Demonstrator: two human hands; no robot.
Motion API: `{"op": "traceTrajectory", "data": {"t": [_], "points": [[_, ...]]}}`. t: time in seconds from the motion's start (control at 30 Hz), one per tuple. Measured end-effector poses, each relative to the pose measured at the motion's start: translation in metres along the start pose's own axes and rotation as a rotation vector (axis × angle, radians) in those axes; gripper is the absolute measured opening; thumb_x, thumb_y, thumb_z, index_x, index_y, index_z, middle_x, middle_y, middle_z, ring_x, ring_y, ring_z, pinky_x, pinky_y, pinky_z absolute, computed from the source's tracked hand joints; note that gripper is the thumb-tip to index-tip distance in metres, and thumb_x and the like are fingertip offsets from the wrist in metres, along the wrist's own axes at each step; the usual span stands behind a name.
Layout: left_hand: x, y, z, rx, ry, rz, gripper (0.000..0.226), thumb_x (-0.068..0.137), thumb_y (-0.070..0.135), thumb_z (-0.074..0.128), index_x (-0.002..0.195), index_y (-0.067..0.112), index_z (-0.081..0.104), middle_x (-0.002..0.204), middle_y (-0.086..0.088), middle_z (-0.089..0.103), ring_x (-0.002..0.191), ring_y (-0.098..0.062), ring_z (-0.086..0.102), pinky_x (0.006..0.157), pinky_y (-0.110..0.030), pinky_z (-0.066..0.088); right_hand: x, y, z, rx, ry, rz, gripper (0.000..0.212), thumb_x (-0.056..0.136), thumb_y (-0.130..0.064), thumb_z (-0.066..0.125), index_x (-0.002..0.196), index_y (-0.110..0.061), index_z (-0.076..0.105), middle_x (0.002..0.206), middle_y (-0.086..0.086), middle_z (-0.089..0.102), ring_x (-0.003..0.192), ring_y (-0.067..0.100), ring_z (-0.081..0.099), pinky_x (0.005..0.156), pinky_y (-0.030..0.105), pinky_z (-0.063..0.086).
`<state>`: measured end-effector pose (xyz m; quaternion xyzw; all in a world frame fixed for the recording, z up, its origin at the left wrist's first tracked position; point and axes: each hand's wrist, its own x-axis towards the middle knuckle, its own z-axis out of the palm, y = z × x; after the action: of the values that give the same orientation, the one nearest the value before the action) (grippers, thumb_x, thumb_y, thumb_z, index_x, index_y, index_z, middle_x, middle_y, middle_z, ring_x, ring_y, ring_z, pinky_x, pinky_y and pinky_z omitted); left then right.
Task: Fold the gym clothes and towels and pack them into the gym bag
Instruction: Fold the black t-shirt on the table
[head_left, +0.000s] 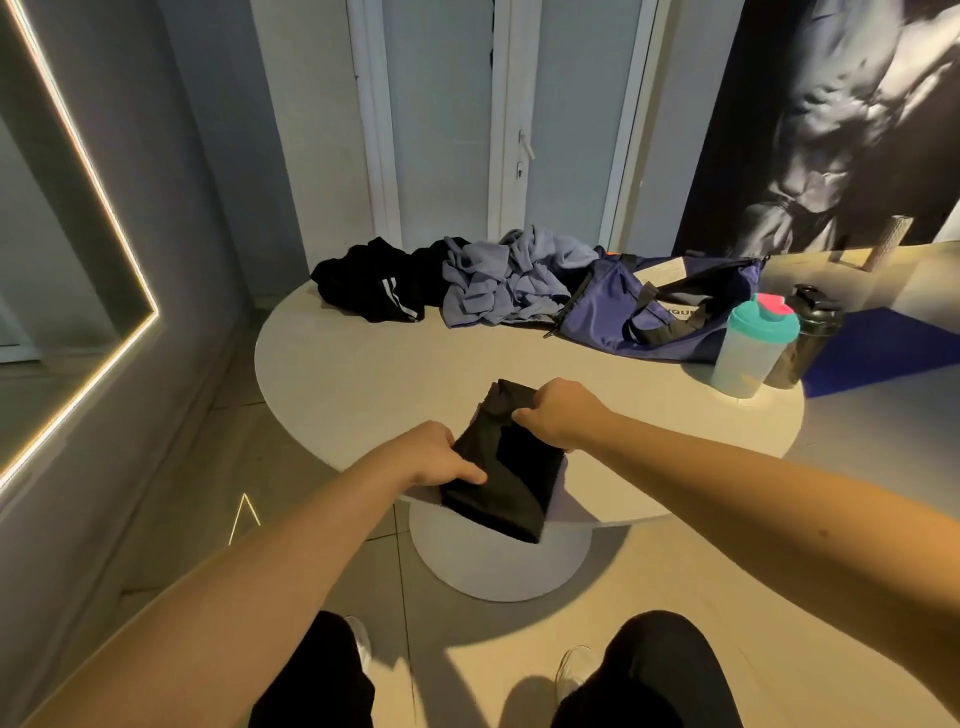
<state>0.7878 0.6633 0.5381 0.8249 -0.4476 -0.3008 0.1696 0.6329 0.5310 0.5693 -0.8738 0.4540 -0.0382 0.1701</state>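
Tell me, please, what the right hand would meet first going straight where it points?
The right hand grips the folded black garment. Past it, leftward, only bare round cream tabletop seems to lie, short of the striped black shorts; depth is unclear.

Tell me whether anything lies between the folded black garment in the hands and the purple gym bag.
Nothing visible does. The left hand and right hand hold the black garment at the near edge; only bare tabletop lies before the gym bag. The shaker stands aside.

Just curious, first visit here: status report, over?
Left hand and right hand grip folded black garment. Gym bag far right. Teal-lidded bottle close beside it.
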Motion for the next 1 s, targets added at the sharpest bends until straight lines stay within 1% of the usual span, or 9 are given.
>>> {"op": "traceTrajectory", "data": {"t": [0.07, 0.17, 0.3, 0.47, 0.57, 0.7, 0.83, 0.9, 1.0], "points": [[-0.001, 0.009, 0.006, -0.103, -0.003, -0.031, 0.055, 0.078, 0.055, 0.076, 0.103, 0.007, 0.064, 0.098, -0.007, 0.068, 0.085, -0.020, 0.066, 0.070, -0.030, 0.051, -0.003, 0.002, 0.001, -0.017, -0.030, 0.018, 0.040, 0.093, -0.049, 0.061, 0.092, -0.009, 0.057, 0.077, 0.004, 0.056, 0.073, 0.021, 0.056, 0.055, 0.027, 0.038], [0.005, 0.027, 0.006, -0.272, 0.125, -0.082, 0.063, 0.081, 0.051, 0.076, 0.116, 0.000, 0.059, 0.111, -0.011, 0.065, 0.093, -0.026, 0.063, 0.071, -0.032, 0.047, -0.004, 0.011, 0.005, -0.064, -0.055, -0.001, 0.034, 0.085, -0.040, 0.072, 0.096, -0.009, 0.061, 0.085, 0.007, 0.060, 0.079, 0.024, 0.060, 0.056, 0.027, 0.041], [0.020, 0.064, 0.014, -0.176, 0.181, -0.114, 0.069, 0.083, 0.041, 0.079, 0.130, 0.000, 0.051, 0.129, -0.016, 0.059, 0.114, -0.034, 0.060, 0.087, -0.037, 0.050, -0.008, 0.024, 0.008, -0.087, -0.011, -0.031, 0.026, 0.085, -0.032, 0.076, 0.091, -0.012, 0.061, 0.088, 0.007, 0.059, 0.081, 0.025, 0.059, 0.058, 0.028, 0.040], [0.033, 0.098, 0.025, -0.066, 0.073, -0.155, 0.074, 0.089, 0.036, 0.075, 0.144, 0.000, 0.042, 0.145, -0.017, 0.050, 0.131, -0.034, 0.052, 0.108, -0.038, 0.045, -0.006, 0.045, 0.008, -0.109, 0.043, 0.016, 0.020, 0.084, -0.023, 0.076, 0.097, -0.012, 0.066, 0.092, 0.007, 0.062, 0.082, 0.026, 0.060, 0.065, 0.032, 0.048], [0.037, 0.109, 0.029, -0.102, 0.006, -0.157, 0.072, 0.092, 0.034, 0.072, 0.146, -0.001, 0.040, 0.149, -0.017, 0.047, 0.133, -0.034, 0.050, 0.110, -0.037, 0.042, -0.007, 0.052, 0.002, -0.076, 0.026, 0.045, 0.022, 0.087, -0.020, 0.071, 0.105, -0.009, 0.064, 0.094, 0.009, 0.060, 0.084, 0.027, 0.059, 0.068, 0.034, 0.049], [0.040, 0.121, 0.028, -0.324, 0.012, -0.172, 0.062, 0.083, 0.020, 0.081, 0.132, -0.006, 0.053, 0.129, -0.021, 0.062, 0.110, -0.036, 0.064, 0.094, -0.043, 0.054, -0.006, 0.055, -0.016, 0.140, -0.033, 0.096, 0.023, 0.094, -0.019, 0.058, 0.110, -0.002, 0.059, 0.096, 0.014, 0.058, 0.089, 0.031, 0.063, 0.064, 0.030, 0.048], [0.041, 0.148, 0.013, -0.508, 0.078, -0.078, 0.030, 0.082, 0.010, 0.079, 0.104, 0.001, 0.060, 0.090, -0.013, 0.068, 0.072, -0.022, 0.065, 0.054, -0.028, 0.054, -0.005, 0.059, -0.038, 0.655, -0.050, 0.178, 0.020, 0.099, -0.023, 0.048, 0.098, -0.009, 0.062, 0.106, 0.015, 0.059, 0.090, 0.029, 0.061, 0.077, 0.041, 0.062], [0.042, 0.167, 0.004, -0.540, 0.097, -0.013, 0.018, 0.081, 0.007, 0.076, 0.094, 0.005, 0.064, 0.083, -0.010, 0.068, 0.068, -0.019, 0.064, 0.058, -0.028, 0.054, -0.007, 0.061, -0.049, 0.887, 0.062, 0.141, 0.025, 0.099, -0.028, 0.049, 0.091, -0.008, 0.062, 0.101, 0.014, 0.059, 0.087, 0.027, 0.057, 0.085, 0.047, 0.056], [0.041, 0.193, -0.007, -0.619, 0.086, 0.069, 0.007, 0.085, 0.013, 0.071, 0.087, 0.008, 0.066, 0.070, -0.005, 0.070, 0.059, -0.015, 0.066, 0.058, -0.029, 0.056, 0.005, 0.066, -0.060, 1.109, 0.116, 0.091, 0.051, 0.090, -0.052, 0.053, 0.106, -0.006, 0.071, 0.102, 0.013, 0.071, 0.096, 0.030, 0.068, 0.096, 0.047, 0.053]]}}
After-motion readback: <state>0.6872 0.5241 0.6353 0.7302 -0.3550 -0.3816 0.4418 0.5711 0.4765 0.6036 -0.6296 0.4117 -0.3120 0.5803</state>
